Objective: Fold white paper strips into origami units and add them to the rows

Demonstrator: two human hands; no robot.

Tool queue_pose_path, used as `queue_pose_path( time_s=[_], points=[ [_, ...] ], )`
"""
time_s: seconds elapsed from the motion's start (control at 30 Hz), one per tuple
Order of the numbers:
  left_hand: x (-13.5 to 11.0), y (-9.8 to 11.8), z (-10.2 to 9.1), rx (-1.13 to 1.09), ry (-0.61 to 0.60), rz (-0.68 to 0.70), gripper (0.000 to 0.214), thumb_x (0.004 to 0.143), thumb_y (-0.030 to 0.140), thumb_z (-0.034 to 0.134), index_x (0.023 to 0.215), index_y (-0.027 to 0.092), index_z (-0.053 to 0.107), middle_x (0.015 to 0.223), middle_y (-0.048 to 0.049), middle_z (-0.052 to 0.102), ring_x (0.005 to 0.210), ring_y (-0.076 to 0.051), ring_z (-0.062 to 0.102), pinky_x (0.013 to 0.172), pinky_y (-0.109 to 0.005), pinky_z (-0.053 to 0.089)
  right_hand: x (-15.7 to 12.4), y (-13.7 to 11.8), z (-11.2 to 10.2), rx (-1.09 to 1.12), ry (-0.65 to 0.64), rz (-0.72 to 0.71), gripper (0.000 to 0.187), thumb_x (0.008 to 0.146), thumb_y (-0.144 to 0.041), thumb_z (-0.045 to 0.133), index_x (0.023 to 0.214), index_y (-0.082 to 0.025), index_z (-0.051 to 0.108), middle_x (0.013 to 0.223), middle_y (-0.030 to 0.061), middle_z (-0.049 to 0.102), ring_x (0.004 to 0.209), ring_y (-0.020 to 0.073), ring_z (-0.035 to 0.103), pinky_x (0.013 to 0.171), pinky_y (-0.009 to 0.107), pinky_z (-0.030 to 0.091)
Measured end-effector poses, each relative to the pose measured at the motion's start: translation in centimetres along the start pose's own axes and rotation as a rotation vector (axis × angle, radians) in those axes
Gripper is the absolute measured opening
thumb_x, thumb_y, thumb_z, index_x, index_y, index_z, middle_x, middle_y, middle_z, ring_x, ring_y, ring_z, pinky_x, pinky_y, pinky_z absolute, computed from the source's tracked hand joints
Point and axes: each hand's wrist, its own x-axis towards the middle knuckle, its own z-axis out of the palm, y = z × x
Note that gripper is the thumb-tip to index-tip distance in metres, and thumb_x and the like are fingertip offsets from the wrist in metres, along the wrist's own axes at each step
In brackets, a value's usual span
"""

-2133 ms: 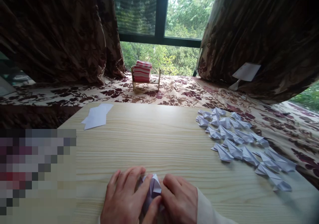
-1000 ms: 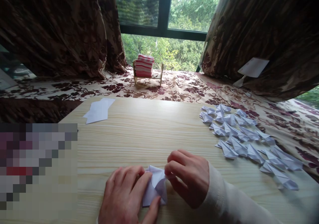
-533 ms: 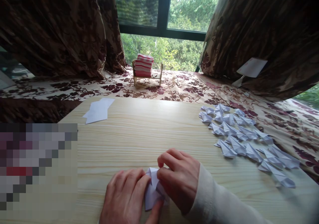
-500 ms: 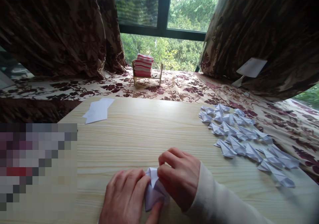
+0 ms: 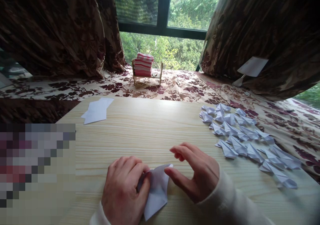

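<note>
A partly folded sheet of white paper [image 5: 158,188] stands tilted on the wooden table [image 5: 140,131] close to me. My left hand [image 5: 126,186] grips its left side between thumb and fingers. On the other side, my right hand [image 5: 196,171] is open, thumb and fingers apart. Its thumb tip is beside the paper's upper right corner; whether they touch I cannot tell. Several folded white paper pieces [image 5: 238,146] with pointed ends lie in loose rows on the table's right side.
Flat white sheets [image 5: 96,111] lie overlapping at the table's far left. Beyond the table, a small wooden rack [image 5: 147,76] holds striped red and white cloths [image 5: 143,65] on a floral cover. A white lamp [image 5: 253,67] stands by the right curtain. The lower left is pixelated.
My right hand has let go of the paper and moved right, its fingers spreading. The paper has turned and shows a broader face, while my left hand keeps hold of it.
</note>
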Motion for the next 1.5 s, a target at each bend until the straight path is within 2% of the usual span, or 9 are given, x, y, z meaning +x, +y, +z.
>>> queue_pose_path(
  time_s=[0.17,0.27,0.37,0.5,0.8,0.93,1.03,1.27,1.5],
  points=[
    [-0.1,0.0,-0.3,0.012,-0.027,0.038,0.01,0.075,0.018,0.051,0.066,0.021,0.055,0.064,0.0011,0.057,0.067,-0.017,0.05,0.07,-0.034,0.034,-2.7,-0.8,1.0,-0.057,-0.065,0.121,0.019,0.071,-0.037,0.059,0.071,-0.019,0.054,0.066,0.003,0.053,0.062,0.0169,0.05,0.056,0.028,0.038],
    [-0.3,0.2,-0.5,-0.03,-0.044,0.045,0.011,0.076,0.017,0.049,0.069,0.021,0.056,0.063,0.0021,0.058,0.066,-0.016,0.051,0.071,-0.034,0.034,-2.8,-1.2,2.3,-0.008,-0.04,0.129,0.011,0.075,-0.027,0.054,0.068,-0.019,0.052,0.067,0.0028,0.052,0.062,0.016,0.047,0.056,0.027,0.036],
    [-0.4,0.2,-0.5,-0.046,-0.044,0.029,0.013,0.076,0.017,0.048,0.068,0.021,0.057,0.062,0.0024,0.058,0.065,-0.016,0.05,0.071,-0.035,0.034,-2.3,-1.4,2.9,0.092,0.018,0.079,0.005,0.075,-0.015,0.049,0.071,-0.019,0.051,0.071,0.0028,0.054,0.067,0.0154,0.048,0.058,0.026,0.036],
    [-0.3,0.0,-0.4,0.019,-0.091,0.044,0.012,0.075,0.019,0.05,0.065,0.021,0.055,0.06,0.0018,0.055,0.064,-0.016,0.049,0.067,-0.034,0.034,-1.9,-1.5,3.2,0.126,0.046,0.059,0.002,0.073,-0.017,0.052,0.072,-0.019,0.052,0.069,0.002,0.054,0.064,0.0146,0.047,0.056,0.025,0.035],
    [0.0,-0.1,-0.7,0.1,-0.073,0.009,0.021,0.074,0.023,0.053,0.054,0.019,0.047,0.054,0.0009,0.049,0.06,-0.017,0.045,0.063,-0.034,0.033,-1.8,-1.6,3.4,0.114,-0.032,-0.015,0.016,0.08,-0.02,0.042,0.081,-0.02,0.058,0.067,0.0027,0.05,0.06,0.0142,0.045,0.053,0.025,0.032],
    [-0.8,-0.3,-1.1,-0.022,-0.048,0.094,0.009,0.075,0.016,0.052,0.069,0.02,0.057,0.067,0.001,0.056,0.07,-0.015,0.049,0.077,-0.036,0.034,-1.7,-1.4,3.2,0.128,-0.062,-0.016,0.016,0.08,-0.019,0.043,0.082,-0.02,0.059,0.068,0.0032,0.051,0.061,0.0143,0.044,0.053,0.025,0.032],
    [-1.5,-0.2,-1.2,-0.07,0.008,0.126,0.014,0.077,0.013,0.05,0.079,0.022,0.061,0.073,0.0009,0.059,0.073,-0.014,0.05,0.088,-0.04,0.029,-1.6,-1.4,3.0,0.134,-0.087,-0.016,0.015,0.078,-0.018,0.044,0.081,-0.02,0.059,0.069,0.0034,0.051,0.061,0.0144,0.044,0.054,0.025,0.032],
    [-1.7,0.2,-1.0,-0.059,0.009,0.146,0.023,0.084,0.02,0.042,0.078,0.023,0.064,0.069,0.0006,0.06,0.074,-0.015,0.05,0.094,-0.045,0.025,-1.8,-1.3,3.4,0.105,-0.034,-0.037,0.016,0.07,-0.012,0.043,0.07,-0.02,0.057,0.064,0.002,0.048,0.058,0.0138,0.039,0.051,0.025,0.027],
    [-1.1,0.0,-0.9,-0.037,0.03,0.269,0.029,0.086,0.025,0.038,0.074,0.021,0.063,0.068,0.0011,0.061,0.076,-0.015,0.052,0.096,-0.045,0.023,-1.1,-0.6,2.7,-0.033,-0.07,-0.239,0.02,0.078,-0.013,0.04,0.07,-0.019,0.057,0.063,0.0016,0.047,0.057,0.0138,0.035,0.049,0.027,0.022]
  ],
)
